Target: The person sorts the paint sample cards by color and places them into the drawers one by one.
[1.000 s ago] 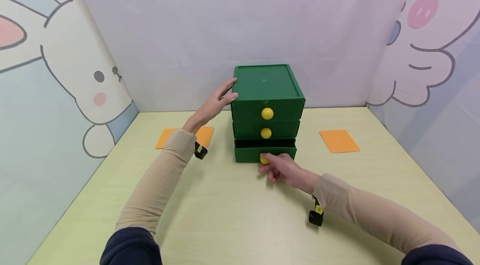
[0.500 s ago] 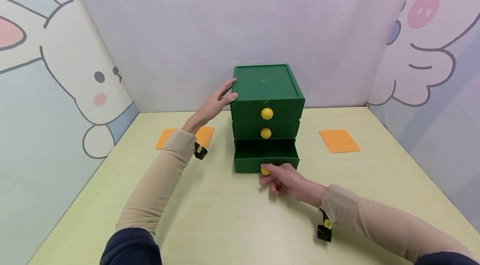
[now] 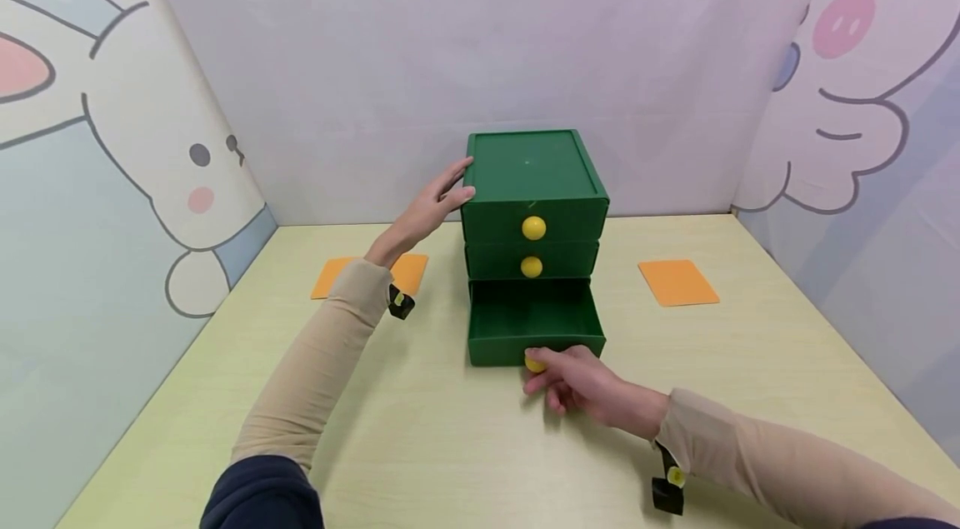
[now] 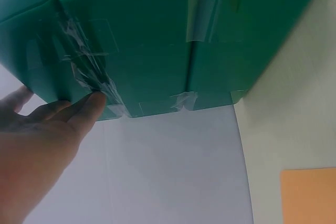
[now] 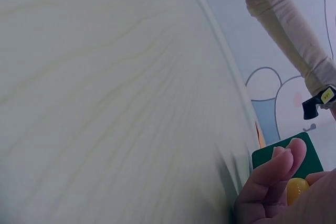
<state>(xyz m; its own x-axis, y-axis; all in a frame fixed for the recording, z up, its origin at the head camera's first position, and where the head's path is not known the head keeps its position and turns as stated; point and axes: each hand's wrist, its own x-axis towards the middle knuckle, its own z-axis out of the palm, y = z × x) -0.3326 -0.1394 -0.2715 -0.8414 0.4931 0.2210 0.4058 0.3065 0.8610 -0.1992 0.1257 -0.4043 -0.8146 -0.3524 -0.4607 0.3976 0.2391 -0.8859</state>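
A green cabinet (image 3: 528,167) of three stacked drawers stands toward the back of the table. Its bottom drawer (image 3: 495,351) is pulled out, and no contents show inside. My right hand (image 3: 588,383) pinches the yellow knob (image 3: 536,363) of that drawer; the right wrist view shows the knob (image 5: 297,188) between thumb and fingers. Against the cabinet's upper left side rests my left hand (image 3: 423,212), its fingers extended. In the left wrist view that hand (image 4: 52,129) touches the green side wall (image 4: 147,51), where clear tape covers the seams.
An orange square (image 3: 678,282) lies on the table to the right of the cabinet. Another orange square (image 3: 409,272) lies to the left, partly hidden under my left forearm. Walls with cartoon animals (image 3: 150,137) enclose the pale wooden table (image 3: 442,446).
The bottom drawer has slid further out toward me, with my right hand moving back along with its knob. My left hand has stayed in place on the cabinet.
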